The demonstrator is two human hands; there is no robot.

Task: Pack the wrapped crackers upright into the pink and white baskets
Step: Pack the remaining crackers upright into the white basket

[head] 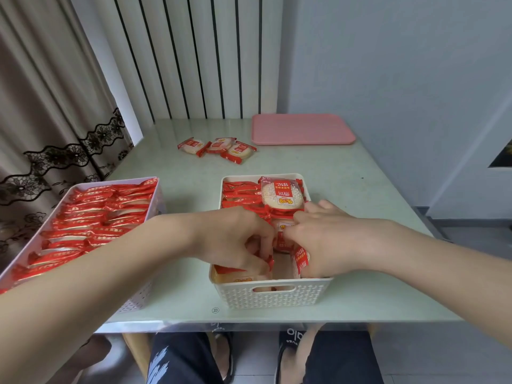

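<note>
Left hand (235, 242): inside the white basket (274, 296), fingers curled down around the red end of a wrapped cracker (266, 259) in the near part of the basket. Grip looks like a pinch; the cracker's body is mostly hidden under the hand.

Right hand (321, 239): also in the basket, at its right wall. Fingers curled round a wrapped cracker packet (300, 260) standing on edge, red label facing left. Fingertips of the two hands almost meet over the middle of the basket.

White basket: woven-pattern plastic with a handle slot in the near wall, standing near the front edge of the table (360, 217). Far half filled with packets on edge in rows; one packet (282, 194) lies face up on top of them at the far right, round white cracker showing through the wrapper. Near left corner holds a packet lying low (235, 275); a gap remains in the near middle.

Pink basket (138, 300): left of the white one, apart from it, partly under the left forearm. Packed with red-wrapped crackers (91, 217) on edge in two rows.

Loose crackers (219, 146): three packets lying flat on the table beyond the baskets, touching or overlapping.

Pink tray (302, 130): flat at the far right of the table, near the wall.

Behind the table: curtain (55, 106) at the left
</note>
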